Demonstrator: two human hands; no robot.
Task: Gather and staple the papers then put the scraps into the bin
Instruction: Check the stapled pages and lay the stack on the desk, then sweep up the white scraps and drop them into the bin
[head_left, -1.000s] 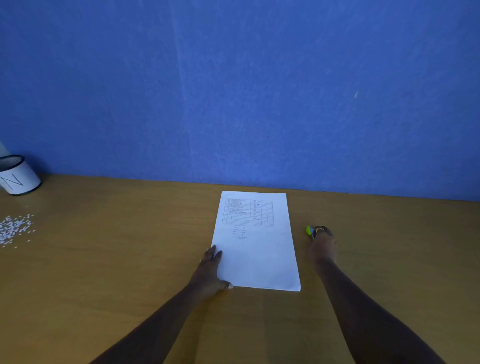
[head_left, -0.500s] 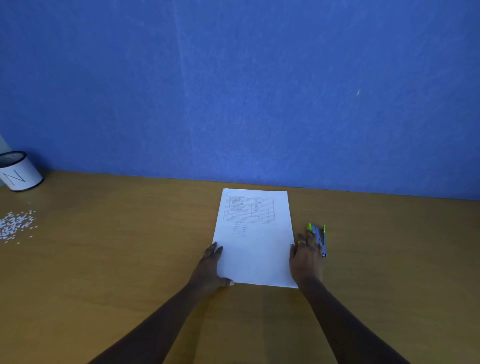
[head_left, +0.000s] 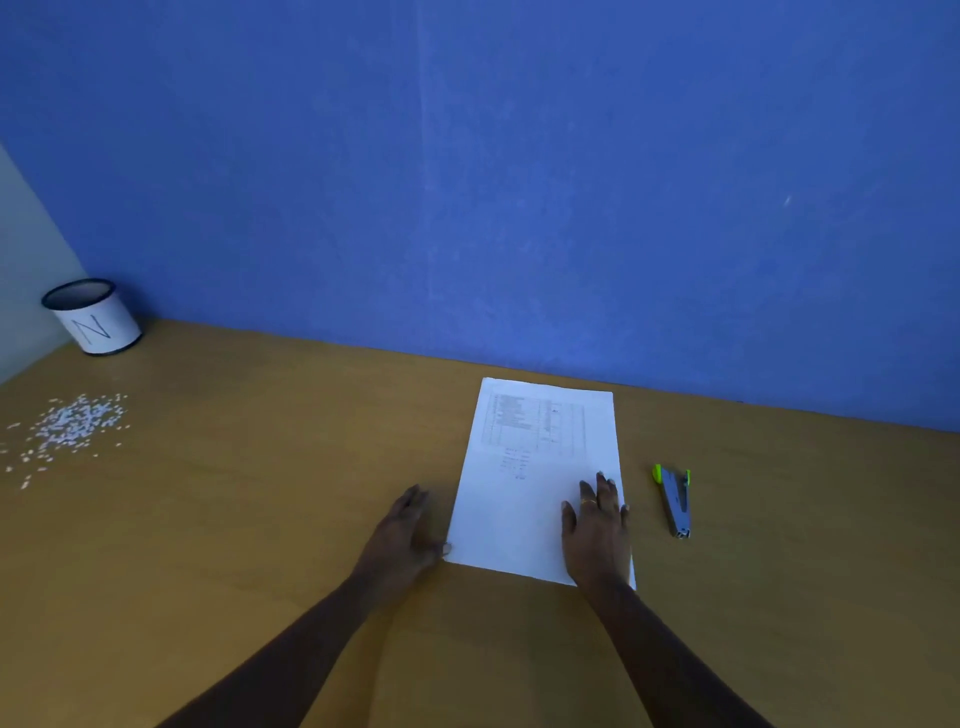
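Your right hand (head_left: 597, 530) lies flat, fingers spread, on the papers (head_left: 535, 467); your left hand (head_left: 405, 535) rests open at their left edge. The stapler (head_left: 675, 501) sits just right, the scraps (head_left: 72, 426) and bin (head_left: 93, 317) far left on the worktop (head_left: 260, 493).

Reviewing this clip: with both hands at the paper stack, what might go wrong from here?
1. The right hand lies flat on the papers; lifting it towards the stapler may let sheets slide askew.
2. The scraps lie loosely scattered, apart from the bin, so some may get missed.
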